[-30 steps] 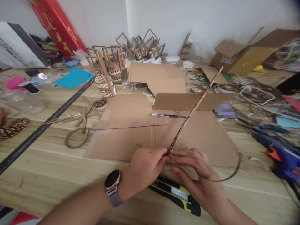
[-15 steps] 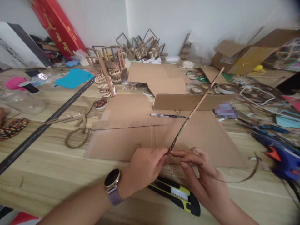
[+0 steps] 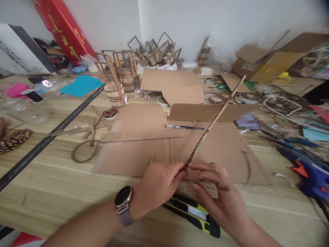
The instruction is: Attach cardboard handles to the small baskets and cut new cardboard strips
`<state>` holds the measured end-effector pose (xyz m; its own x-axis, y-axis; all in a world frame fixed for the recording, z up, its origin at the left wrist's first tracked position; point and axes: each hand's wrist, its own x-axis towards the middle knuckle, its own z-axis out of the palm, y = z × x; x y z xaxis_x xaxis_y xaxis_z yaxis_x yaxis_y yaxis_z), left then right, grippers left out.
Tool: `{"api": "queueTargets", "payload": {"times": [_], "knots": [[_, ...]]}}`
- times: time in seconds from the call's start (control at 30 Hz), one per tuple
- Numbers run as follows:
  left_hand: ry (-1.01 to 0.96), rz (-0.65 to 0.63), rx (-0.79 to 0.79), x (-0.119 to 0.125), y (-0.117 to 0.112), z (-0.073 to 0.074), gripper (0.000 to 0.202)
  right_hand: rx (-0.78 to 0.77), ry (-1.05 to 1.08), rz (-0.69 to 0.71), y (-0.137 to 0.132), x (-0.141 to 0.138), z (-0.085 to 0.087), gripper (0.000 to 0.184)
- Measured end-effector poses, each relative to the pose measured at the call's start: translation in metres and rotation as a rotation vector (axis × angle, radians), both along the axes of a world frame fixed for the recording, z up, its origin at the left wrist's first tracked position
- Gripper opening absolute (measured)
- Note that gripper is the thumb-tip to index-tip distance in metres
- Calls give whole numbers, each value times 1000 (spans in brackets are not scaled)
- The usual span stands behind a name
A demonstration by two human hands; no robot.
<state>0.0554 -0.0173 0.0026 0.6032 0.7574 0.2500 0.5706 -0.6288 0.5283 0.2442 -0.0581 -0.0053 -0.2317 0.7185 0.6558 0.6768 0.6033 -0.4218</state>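
My left hand (image 3: pixel 160 181), with a watch on its wrist, pinches the lower end of a long narrow cardboard strip (image 3: pixel 212 124). The strip slants up and away to the right, its corrugated edge showing. At the pinched end, the index fingertip of my right hand (image 3: pixel 218 187) is close against the strip; I cannot tell whether it touches. The right thumb stands apart from the fingers. Beyond the right hand curves a thin brown paper strip (image 3: pixel 248 166), partly hidden by that hand. Beneath both hands lies a yellow-and-black utility knife (image 3: pixel 192 212).
A large cardboard sheet (image 3: pixel 133 157) covers the middle of the table, with a pen (image 3: pixel 183 127) on it. A blue glue gun (image 3: pixel 308 171) lies right. Small woven baskets (image 3: pixel 114 91) and a cardboard ring (image 3: pixel 84 151) are left. A cardboard box (image 3: pixel 264 61) stands behind.
The right fingers have spread, the thumb shifting left and down from the index finger. The thin brown strip's loose end has swung up and left over the cardboard sheet. My left hand stays put.
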Motion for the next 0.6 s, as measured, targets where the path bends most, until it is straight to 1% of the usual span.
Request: {"api": "queueTargets", "payload": {"times": [0.17,0.43,0.6], "knots": [[2,-12,-22,0,-1,1,18,-4,-20,7,0,0,2,12],[-17,-64,-42,0,-1,1,20,-47,3,-48,-1,3,2,12],[-19,-76,-78,0,-1,1,21,-65,70,-59,-1,3,3,13]]}}
